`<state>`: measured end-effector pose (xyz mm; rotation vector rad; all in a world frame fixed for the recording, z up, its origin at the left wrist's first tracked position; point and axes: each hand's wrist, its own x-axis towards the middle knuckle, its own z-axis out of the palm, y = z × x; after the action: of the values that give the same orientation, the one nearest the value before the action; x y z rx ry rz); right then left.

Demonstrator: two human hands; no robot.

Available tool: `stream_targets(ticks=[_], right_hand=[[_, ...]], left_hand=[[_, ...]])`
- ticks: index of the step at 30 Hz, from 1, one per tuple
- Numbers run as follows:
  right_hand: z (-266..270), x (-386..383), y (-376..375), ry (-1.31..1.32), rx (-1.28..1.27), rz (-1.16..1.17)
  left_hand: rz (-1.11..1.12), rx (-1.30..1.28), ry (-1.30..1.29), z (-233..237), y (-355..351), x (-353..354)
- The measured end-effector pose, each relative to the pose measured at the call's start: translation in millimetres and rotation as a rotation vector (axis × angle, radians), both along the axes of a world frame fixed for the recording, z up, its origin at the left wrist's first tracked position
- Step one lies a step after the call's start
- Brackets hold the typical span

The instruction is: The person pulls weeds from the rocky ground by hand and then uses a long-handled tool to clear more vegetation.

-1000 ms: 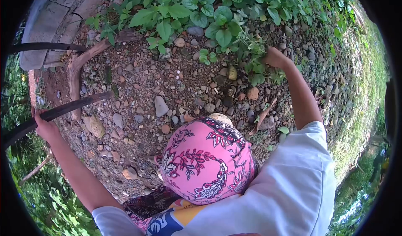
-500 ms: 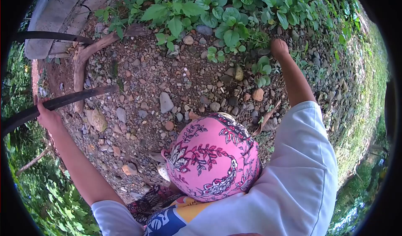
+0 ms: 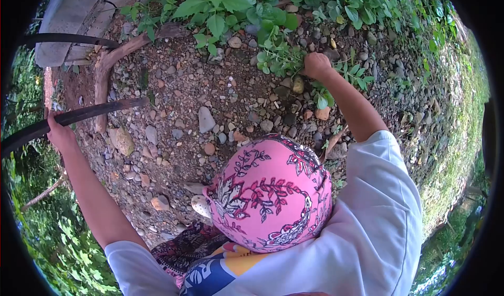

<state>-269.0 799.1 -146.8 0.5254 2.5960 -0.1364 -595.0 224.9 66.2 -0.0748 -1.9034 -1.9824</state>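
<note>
At the left, my left hand (image 3: 60,132) is closed around a dark curved bar (image 3: 79,116) that reaches over the ground. My right hand (image 3: 317,66) is a fist at the upper middle, shut on a green leafy plant (image 3: 281,57) whose stems and leaves spread out to its left. Some leaves also show just below the fist. A yellowish stone (image 3: 298,84) lies below and left of that hand, and an orange stone (image 3: 322,113) lies farther down.
Leafy plants (image 3: 218,9) grow along the top. A forked branch (image 3: 105,75) and a second dark bar (image 3: 68,38) lie at the upper left beside concrete blocks (image 3: 89,7). Pebbly soil (image 3: 173,86) spans the middle. A pink patterned cloth (image 3: 268,196) covers something round at the lower middle.
My right hand has moved left and slightly down, and the leafy plant has shifted with it, exposing pebbles behind. My left hand stays on the bar, which has barely moved.
</note>
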Motion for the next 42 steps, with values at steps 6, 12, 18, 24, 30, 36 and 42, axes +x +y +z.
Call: stream_targets(ticks=[6,12,18,24,30,36,42], right_hand=[[-46.2,24.7,-11.6,0.144,0.033,-0.183],[-1.4,53.4,12.9,0.581,-1.192,-0.886],[35.8,67.1,51.3,0.509,-0.756,-0.769],[36.5,46.2,-4.4,-0.221,0.014,-0.256],[1.7,52.2,-19.2,-0.26,0.118,-0.141],[8.0,46.5,-37.0,-0.34,0.186,0.042],[36.3,39.5,-42.4,-0.414,0.161,0.118]], left_hand=[[0.005,-0.011,0.005,0.0,1.0,-0.6],[0.016,-0.059,0.008,0.8,8.4,6.0],[0.008,-0.16,0.018,-0.6,-0.4,0.9],[-0.015,-0.1,0.019,-1.5,2.8,4.2],[0.016,-0.072,0.005,6.9,18.0,18.6],[-0.031,-0.047,0.031,5.4,16.9,18.8],[0.066,-0.037,0.085,5.4,24.8,22.2]])
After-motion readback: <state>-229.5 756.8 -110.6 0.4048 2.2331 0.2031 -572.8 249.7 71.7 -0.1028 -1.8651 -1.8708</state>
